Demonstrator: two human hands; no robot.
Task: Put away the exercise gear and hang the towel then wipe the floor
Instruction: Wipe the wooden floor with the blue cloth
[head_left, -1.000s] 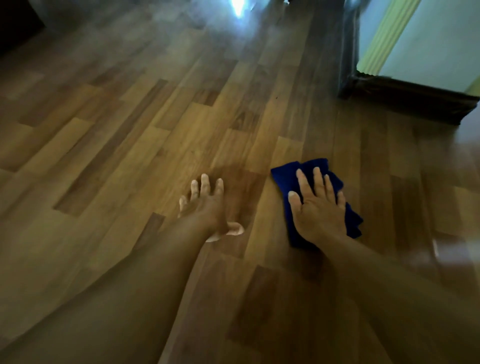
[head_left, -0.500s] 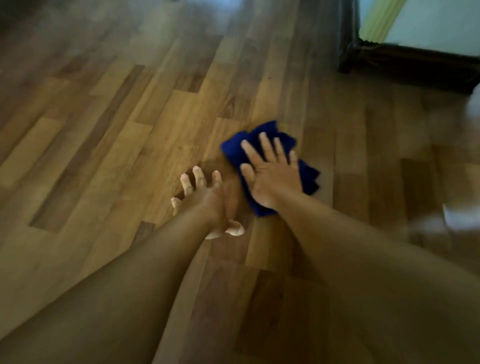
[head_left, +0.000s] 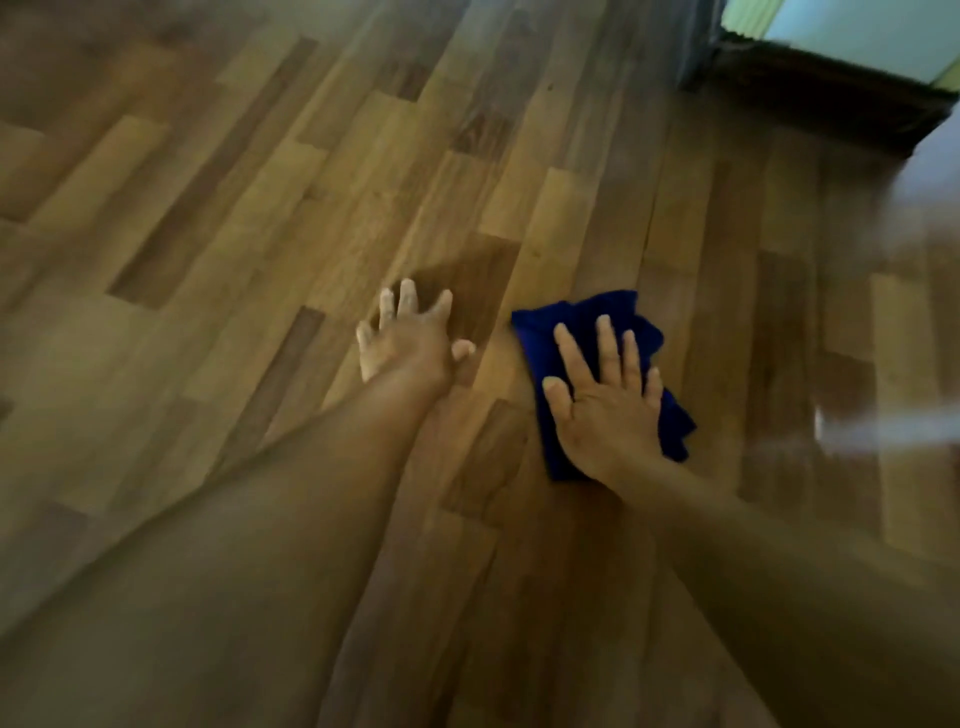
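A crumpled dark blue cloth (head_left: 582, 322) lies on the wooden plank floor (head_left: 260, 208), a little right of centre. My right hand (head_left: 605, 400) presses flat on top of the cloth, fingers spread and pointing away from me. My left hand (head_left: 408, 340) rests palm down on the bare floor just left of the cloth, fingers apart, holding nothing. A narrow strip of floor separates the two hands. Both forearms stretch in from the bottom of the view.
A dark threshold or frame (head_left: 810, 88) runs along the upper right, with a pale wall or door (head_left: 872, 31) behind it. A blurred pale shape (head_left: 893, 431) shows at the right edge. Wooden floor extends to the left and far side.
My right hand slid the blue cloth left towards my left hand, then back to the right. My left hand stayed planted on the floor.
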